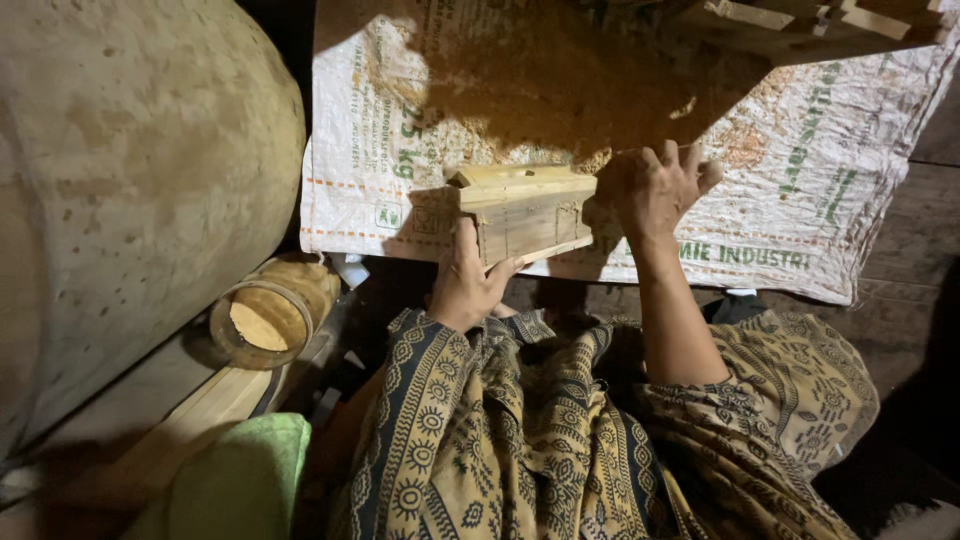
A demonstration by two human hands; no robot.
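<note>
A small pale wooden box [524,208], shaped like a little chest with a lid, rests on a white woven sack [800,190] spread on the floor. My left hand [468,280] grips the box's near left end, thumb on its front. My right hand [655,190] lies just right of the box, fingers curled down into a heap of brown sawdust [540,90] on the sack. Whether it holds any sawdust is hidden.
A big rounded pale vessel [130,170] fills the left side. A glass jar [270,315] lies on its side beside it, above wooden slats [200,410] and a green cloth [245,480]. More wooden pieces [800,20] sit top right. My patterned skirt [560,440] covers my lap.
</note>
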